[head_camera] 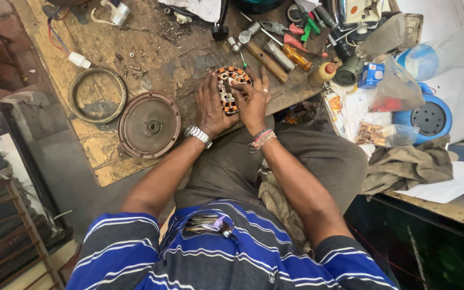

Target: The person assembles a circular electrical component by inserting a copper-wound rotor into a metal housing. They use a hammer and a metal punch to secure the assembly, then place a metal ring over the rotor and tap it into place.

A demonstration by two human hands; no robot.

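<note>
Both hands cover much of a round copper-wound stator [231, 86] at the near edge of the worn wooden bench [151, 48]; its lower half is hidden. The left hand [210, 104], fingers curled, grips its left side; the right hand [253, 102] closes on the right, fingertips pressing the windings, poss. pinching a wire, too small to tell. A small blue box [371, 75] sits at right, w/ a clear bag [398, 88] beside it.

Worn wooden workbench [108, 156], grey concrete floor [76, 188], wooden rack [12, 236] at left.
</note>
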